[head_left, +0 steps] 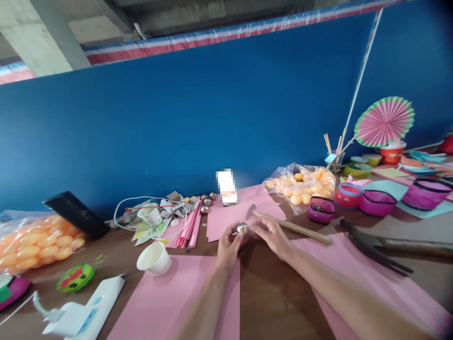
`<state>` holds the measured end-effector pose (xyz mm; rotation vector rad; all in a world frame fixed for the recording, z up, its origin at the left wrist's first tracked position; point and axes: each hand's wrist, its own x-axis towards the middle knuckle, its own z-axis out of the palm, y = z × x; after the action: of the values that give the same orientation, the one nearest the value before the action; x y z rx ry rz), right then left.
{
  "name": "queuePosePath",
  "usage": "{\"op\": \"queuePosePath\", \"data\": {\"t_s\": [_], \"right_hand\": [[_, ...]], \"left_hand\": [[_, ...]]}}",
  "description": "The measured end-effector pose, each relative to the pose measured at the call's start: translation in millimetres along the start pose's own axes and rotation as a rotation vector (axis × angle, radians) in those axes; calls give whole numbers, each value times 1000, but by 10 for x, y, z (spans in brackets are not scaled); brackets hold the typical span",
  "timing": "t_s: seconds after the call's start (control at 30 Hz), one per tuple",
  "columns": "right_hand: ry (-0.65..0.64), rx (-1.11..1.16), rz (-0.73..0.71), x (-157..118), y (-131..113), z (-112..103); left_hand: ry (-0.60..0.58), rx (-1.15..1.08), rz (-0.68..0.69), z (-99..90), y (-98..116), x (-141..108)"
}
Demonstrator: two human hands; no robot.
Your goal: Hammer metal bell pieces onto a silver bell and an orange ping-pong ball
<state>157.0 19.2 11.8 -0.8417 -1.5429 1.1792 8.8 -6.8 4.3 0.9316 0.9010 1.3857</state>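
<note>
Blue panelling [212, 118] rises behind a brown table [276, 293], its surface partly covered with pink sheets. Taking the wooden-handled hammer [295, 228] as landmark, its head lies at the left end and its handle slants rightward and towards the person.

Just on the near side of that hammer's head, slightly left, is a silver ball [243, 228], raised in the left hand [228, 245]. Its outline is round, so I can make out neither a long axis nor a direction in which it points. It looks shiny and metallic, with a bright highlight on top and darker reflections lower down.

Thumb and fingers of the left hand are closed around the ball. The right hand [272, 237], beside the hammer's head, is half curled, with thumb and forefinger close together near the ball; whether they pinch something small, I cannot tell.

Left of the hammer, more silver balls [205, 208] cluster, and farther left stands a white cup [154, 259]. Behind its handle sits a bag of orange balls [305, 195]; to its right lies a dark claw hammer [371, 243].
</note>
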Motion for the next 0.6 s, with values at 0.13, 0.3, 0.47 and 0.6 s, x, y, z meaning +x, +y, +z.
{"op": "queuePosePath", "data": {"t_s": [0.13,0.3,0.47,0.6], "right_hand": [[-28,-64,-80,-5,-30,-13],[-44,-92,-88,-3,-7,-11],[-66,-105,-88,4,11,-11],[-50,-123,-95,5,16,-12]], "left_hand": [[21,28,18,25,16,-17],[27,32,26,48,36,-27],[-1,102,57,40,24,-18],[12,141,80,33,18,-13]]}}
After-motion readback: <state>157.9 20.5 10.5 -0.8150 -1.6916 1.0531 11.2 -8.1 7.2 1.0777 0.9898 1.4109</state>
